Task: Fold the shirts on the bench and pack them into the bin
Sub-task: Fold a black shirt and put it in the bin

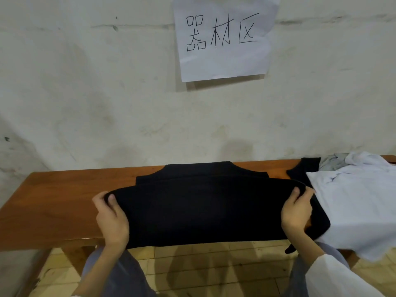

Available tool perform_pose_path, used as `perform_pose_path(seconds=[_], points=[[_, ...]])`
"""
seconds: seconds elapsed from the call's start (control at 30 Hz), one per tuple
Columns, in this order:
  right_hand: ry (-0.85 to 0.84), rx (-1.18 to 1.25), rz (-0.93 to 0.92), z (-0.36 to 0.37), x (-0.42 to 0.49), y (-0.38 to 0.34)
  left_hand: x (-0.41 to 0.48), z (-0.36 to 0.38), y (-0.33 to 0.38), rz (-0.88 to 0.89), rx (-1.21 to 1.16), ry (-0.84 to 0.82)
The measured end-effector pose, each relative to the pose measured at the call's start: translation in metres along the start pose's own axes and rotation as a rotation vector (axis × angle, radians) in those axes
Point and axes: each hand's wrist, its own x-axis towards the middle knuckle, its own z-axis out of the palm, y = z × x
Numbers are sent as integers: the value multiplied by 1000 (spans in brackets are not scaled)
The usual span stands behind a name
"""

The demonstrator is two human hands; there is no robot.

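1. Black cloth is pinched at both ends of one edge. The L thumb (111,197) sits on top with the fingers curled under, and the R thumb (296,190) does likewise. Both hands are grasping.
2. The left hand (111,219) holds the L corner and the right hand (296,213) the R corner of the black shirt (201,211). The edge btw them is raised and bows slightly.
3. Shirt pos.: spread across the middle of the wooden bench (64,200), neck end toward the wall, near part reaching the bench's front edge.
4. Step in hand (judged): hem-to-shoulder fold. Carry the edge fwd w/ equal tension L and R so it lands parallel to the shoulder line. Lay it flat first, then let go.
5. Caution: the R corner is just beside the white shirt (355,202), which overlaps that side. Lift clear so the white cloth is not dragged into the fold.
6. Further R, at the bench's far end, are a grey garment (333,162) and another black piece (304,170), both unfolded.
7. Bin: not in view. As judged, packing comes after this fold.
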Motion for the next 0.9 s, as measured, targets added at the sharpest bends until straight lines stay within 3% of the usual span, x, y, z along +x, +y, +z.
perform_pose_path(seconds=[0.1, 0.23, 0.37, 0.5, 0.57, 0.63, 0.73, 0.83, 0.9], points=[[-8, -9, 13, 1, 1, 11, -3, 2, 0, 30, 9, -30], [-7, 28, -49, 5, 17, 2, 17, 12, 12, 63, -6, 63], [-14, -40, -83, 24, 44, -16, 56, 39, 9, 35, 131, 102], [-248, -263, -156, 52, 64, -7, 78, 68, -26, -5, 429, -156], [-278, -346, -212, 58, 60, 0, 75, 72, -38, -11, 545, -258], [-291, -391, -333, 58, 46, 4, 62, 74, -42, 78, 639, -268], [-495, -566, -557, 57, 17, 15, 32, 74, -44, 272, 698, -419], [-673, -785, -573, 56, 7, 25, 16, 72, -58, 365, 799, -560], [-720, -761, -518, 55, 10, 21, 18, 69, -62, 342, 791, -610]])
